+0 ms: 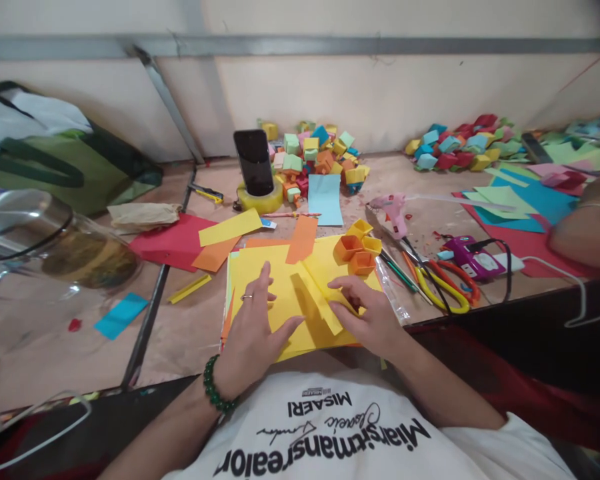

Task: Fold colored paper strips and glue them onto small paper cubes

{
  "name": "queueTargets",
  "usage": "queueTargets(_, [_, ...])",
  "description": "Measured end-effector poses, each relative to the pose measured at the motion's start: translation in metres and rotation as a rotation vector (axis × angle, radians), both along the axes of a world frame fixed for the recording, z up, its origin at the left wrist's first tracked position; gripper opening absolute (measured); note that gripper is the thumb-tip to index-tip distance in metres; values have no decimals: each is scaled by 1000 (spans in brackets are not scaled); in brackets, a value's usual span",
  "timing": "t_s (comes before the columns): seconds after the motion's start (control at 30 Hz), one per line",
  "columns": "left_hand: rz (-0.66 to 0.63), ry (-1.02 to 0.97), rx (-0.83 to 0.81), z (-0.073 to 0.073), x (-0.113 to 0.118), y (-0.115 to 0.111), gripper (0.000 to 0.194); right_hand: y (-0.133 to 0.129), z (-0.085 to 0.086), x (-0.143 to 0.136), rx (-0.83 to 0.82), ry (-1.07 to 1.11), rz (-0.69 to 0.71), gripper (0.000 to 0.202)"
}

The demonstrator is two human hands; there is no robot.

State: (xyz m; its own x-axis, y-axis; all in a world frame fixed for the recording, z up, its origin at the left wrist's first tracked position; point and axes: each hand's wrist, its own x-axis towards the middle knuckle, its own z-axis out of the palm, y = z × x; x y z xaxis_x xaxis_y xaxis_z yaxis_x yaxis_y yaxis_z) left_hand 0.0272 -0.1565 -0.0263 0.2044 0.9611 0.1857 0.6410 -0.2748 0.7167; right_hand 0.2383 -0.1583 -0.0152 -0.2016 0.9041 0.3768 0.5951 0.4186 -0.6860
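A stack of yellow paper sheets [253, 267] lies on the table in front of me. Over its left part hovers or rests my left hand [263, 317], open, its fingers stretched and the thumb apart; it holds nothing. My right hand [365, 307] pinches the right side of a folded yellow paper strip [315, 287], which stands partly raised and casts a shadow on the stack. Small folded orange and yellow paper boxes [363, 250] sit at the stack's upper right corner. An orange paper strip [301, 239] lies across the top edge.
Behind stand a phone [254, 163] on a tape roll [261, 199] and a pile of paper cubes [295, 163]. To the right are a pink glue gun [393, 213], scissors [443, 290] and a purple power adapter [473, 257]. A glass jug [90, 250] is left; another person's arm [587, 230] is far right.
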Motion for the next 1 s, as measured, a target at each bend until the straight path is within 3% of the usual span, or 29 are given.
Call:
queueTargets(0.1, [-124,-202,-151,4,6,-2,76,-8,-1,-17,260,47,18,9])
queueTargets(0.17, [-200,-263,-217,10,9,-2,66,-14,-4,-23,323,-14,162,8])
queueTargets(0.27, [-202,-199,-214,20,7,0,56,-19,-3,-20,341,-138,368,31])
queueTargets(0.33, [-233,-126,-187,23,2,2,49,-19,2,-13,408,-232,345,35])
queueTargets(0.43, [-382,-32,-179,24,-3,6,37,-11,10,-4,561,-398,212,24])
queueTargets(0.5, [-429,73,-141,23,-3,9,34,-4,9,-1,616,-485,217,23])
queueTargets(0.57, [-366,208,-27,22,-2,10,33,0,3,0,609,-541,237,26])
queueTargets(0.63, [-246,318,121,20,0,10,32,2,-5,0,560,-578,188,28])
queueTargets(0.7, [-217,380,216,17,1,8,28,1,-13,0,494,-612,134,27])
queueTargets(0.83, [-343,422,207,12,-1,1,22,-1,-23,4,359,-624,202,24])
queueTargets(1.0, [-289,391,216,12,-4,-7,22,-2,-26,17,190,-459,268,24])
